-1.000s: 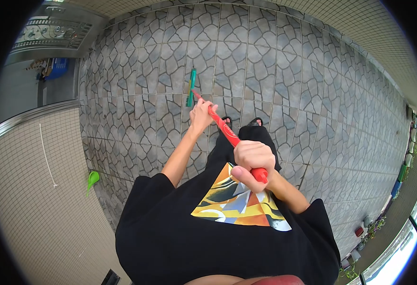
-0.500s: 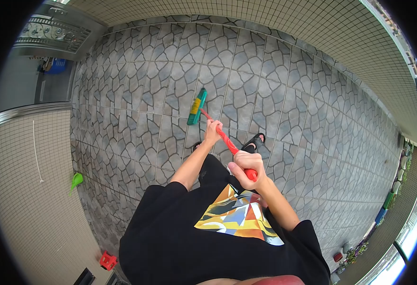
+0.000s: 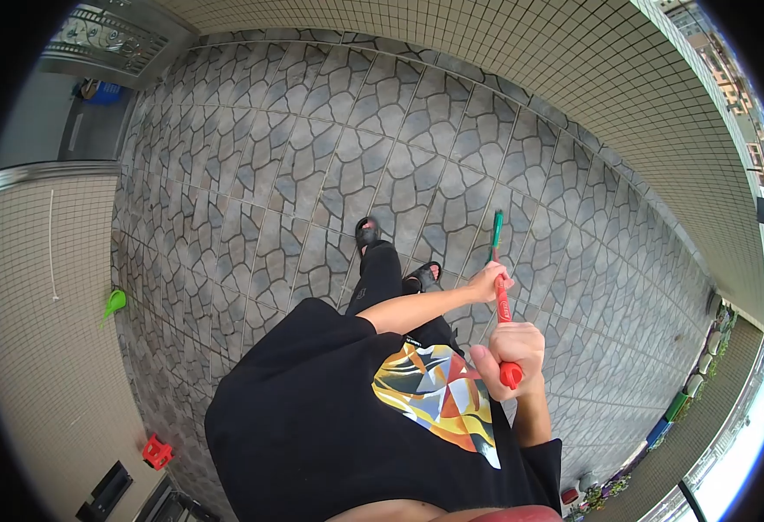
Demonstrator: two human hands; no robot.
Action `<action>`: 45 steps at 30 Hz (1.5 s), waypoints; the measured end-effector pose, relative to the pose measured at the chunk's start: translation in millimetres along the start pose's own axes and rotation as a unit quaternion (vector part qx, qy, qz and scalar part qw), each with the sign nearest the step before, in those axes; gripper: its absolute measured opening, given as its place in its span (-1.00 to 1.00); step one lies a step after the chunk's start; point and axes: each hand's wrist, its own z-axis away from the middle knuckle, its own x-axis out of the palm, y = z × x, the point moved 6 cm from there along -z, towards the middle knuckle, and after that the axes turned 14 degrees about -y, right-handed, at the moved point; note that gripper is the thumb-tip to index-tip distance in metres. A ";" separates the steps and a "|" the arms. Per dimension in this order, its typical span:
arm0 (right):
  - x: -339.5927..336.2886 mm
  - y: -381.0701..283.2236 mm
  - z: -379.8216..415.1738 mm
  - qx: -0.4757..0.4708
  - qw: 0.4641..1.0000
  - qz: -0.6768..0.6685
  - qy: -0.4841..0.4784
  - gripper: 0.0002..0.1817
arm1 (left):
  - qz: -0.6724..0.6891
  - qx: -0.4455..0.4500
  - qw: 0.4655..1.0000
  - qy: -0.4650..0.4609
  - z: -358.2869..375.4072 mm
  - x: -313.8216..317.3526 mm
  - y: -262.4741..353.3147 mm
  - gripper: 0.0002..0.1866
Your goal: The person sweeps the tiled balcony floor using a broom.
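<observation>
A broom with a red handle point(image 3: 503, 300) and a narrow green head point(image 3: 497, 230) is held out to the right of my feet. My left hand point(image 3: 491, 283) is closed round the handle's lower part. Nearer my chest, my right hand point(image 3: 516, 355) grips the upper end, its thumb beside the red tip. The green head is seen edge-on over the grey stone-patterned floor point(image 3: 312, 165); whether it touches the floor I cannot tell.
Tiled walls stand at the left point(image 3: 25, 287) and along the top right point(image 3: 573, 52). A green object point(image 3: 115, 301) and a red stool point(image 3: 156, 452) are by the left wall. Planters point(image 3: 677, 405) line the right side. My sandalled feet point(image 3: 368, 233) are on the floor.
The broom has swung from left of my feet to their right, with both hands still on it. One foot has stepped forward, and the view has shifted slightly.
</observation>
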 end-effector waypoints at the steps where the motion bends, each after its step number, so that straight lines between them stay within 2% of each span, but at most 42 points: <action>1: -10.3 -8.3 -7.5 -0.019 1.000 -0.005 0.014 -0.66 | -0.018 0.038 0.999 0.027 -5.3 -7.2 18.0 -0.77; 4: -37.7 -19.8 -34.6 -0.053 0.998 -0.004 0.037 -0.68 | -0.016 0.042 0.999 0.028 -30.4 -46.1 44.6 -0.79; 6: -62.6 -15.6 -52.9 -0.092 0.986 -0.016 0.137 -0.69 | -0.018 0.047 0.999 0.018 -54.3 -91.9 49.9 -0.81; 7: -74.8 -9.7 -66.8 -0.117 0.983 -0.010 0.142 -0.70 | -0.020 0.048 0.999 0.004 -64.3 -120.7 50.7 -0.82; 8: -82.2 -1.7 -83.5 -0.115 0.984 -0.010 0.139 -0.70 | -0.082 0.059 0.995 0.016 -70.7 -157.2 71.6 -0.87; 9: -92.8 7.6 -98.9 -0.129 0.976 -0.032 0.175 -0.71 | -0.132 0.089 0.987 0.032 -79.4 -190.9 77.9 -0.89; 10: -102.4 17.3 -116.2 -0.143 0.966 -0.054 0.208 -0.71 | -0.156 0.047 0.986 0.041 -86.8 -226.2 83.2 -0.87; 13: -119.2 50.7 -186.3 -0.172 0.959 -0.087 0.209 -0.72 | -0.235 -0.015 0.969 0.080 -109.9 -338.5 80.7 -0.82; 14: -120.1 63.1 -208.8 -0.191 0.949 -0.105 0.226 -0.71 | -0.240 0.014 0.967 0.088 -117.2 -377.8 75.9 -0.78; 15: -118.9 78.2 -235.7 -0.205 0.946 -0.114 0.222 -0.70 | -0.207 -0.018 0.969 0.135 -120.1 -418.6 75.8 -0.61; 16: -117.1 94.2 -263.8 -0.218 0.944 -0.122 0.217 -0.69 | -0.233 -0.003 0.940 0.249 -116.1 -457.9 76.2 -0.35; 17: -111.1 107.6 -293.2 -0.224 0.946 -0.112 0.204 -0.68 | -0.251 0.011 0.916 0.313 -111.5 -493.7 79.9 -0.19; 18: -102.9 123.5 -322.7 -0.231 0.948 -0.103 0.196 -0.66 | -0.270 -0.007 0.886 0.378 -100.3 -519.3 83.8 -0.19; 19: -93.1 147.0 -348.9 -0.216 0.955 -0.091 0.182 -0.65 | -0.198 -0.067 0.887 0.412 -84.4 -533.0 86.8 -0.30; 20: -81.8 166.2 -374.0 -0.184 0.969 -0.042 0.161 -0.59 | -0.193 -0.073 0.888 0.412 -69.6 -533.9 77.6 -0.30; 22: -61.9 219.3 -412.7 -0.095 0.982 0.013 0.162 -0.59 | -0.057 -0.139 0.892 0.427 -24.2 -518.7 35.6 -0.45; 24: -45.6 268.3 -441.2 -0.085 0.986 0.013 0.143 -0.66 | 0.050 -0.262 0.913 0.309 32.8 -472.4 7.1 -0.56; 25: -38.6 292.4 -446.2 -0.089 0.986 0.025 0.139 -0.65 | -0.026 -0.287 0.921 0.261 69.7 -445.5 -64.6 -0.52; 26: -35.1 308.8 -447.0 -0.090 0.986 0.037 0.137 -0.65 | 0.028 -0.380 0.904 0.196 112.0 -415.1 -76.9 -0.45; 27: -37.8 311.6 -448.4 -0.091 0.985 0.037 0.142 -0.65 | 0.066 -0.438 0.880 0.172 166.6 -380.6 -132.7 -0.40; 28: -39.0 312.4 -444.6 -0.091 0.986 0.048 0.134 -0.65 | 0.036 -0.516 0.846 0.130 220.9 -354.5 -153.8 -0.43; 29: -39.2 314.5 -433.6 -0.085 0.987 0.058 0.127 -0.64 | -0.002 -0.569 0.818 0.085 262.8 -335.7 -134.2 -0.44; 30: -45.7 325.5 -419.9 -0.073 0.987 0.064 0.125 -0.64 | -0.034 -0.626 0.777 0.055 309.0 -314.1 -141.0 -0.46; 31: -52.2 324.4 -404.0 -0.079 0.986 0.051 0.137 -0.64 | -0.043 -0.625 0.778 0.055 334.7 -307.1 -150.4 -0.46; 35: -68.0 326.5 -318.7 -0.091 0.986 0.060 0.123 -0.66 | 0.039 -0.656 0.717 0.235 423.4 -246.2 -170.5 -0.54; 36: -70.7 321.2 -290.8 -0.095 0.987 0.053 0.120 -0.66 | 0.043 -0.619 0.731 0.285 408.7 -238.4 -138.0 -0.57; 37: -78.1 319.7 -260.1 -0.051 0.986 0.029 0.159 -0.64 | 0.045 -0.578 0.742 0.336 383.2 -241.0 -109.5 -0.61; 38: -86.7 318.8 -226.8 -0.006 0.981 0.006 0.195 -0.61 | 0.018 -0.565 0.743 0.359 367.0 -237.8 -111.0 -0.62; 40: -105.9 308.6 -162.6 0.012 0.981 -0.016 0.194 -0.61 | 0.005 -0.527 0.741 0.415 325.2 -222.7 -122.3 -0.61; 43: -137.8 283.9 -52.4 0.058 0.979 -0.038 0.192 -0.61 | 0.025 -0.462 0.786 0.411 232.0 -185.2 -142.0 -0.57; 45: -160.4 250.1 18.8 0.092 0.977 -0.037 0.190 -0.62 | 0.014 -0.403 0.830 0.385 154.8 -148.3 -139.1 -0.62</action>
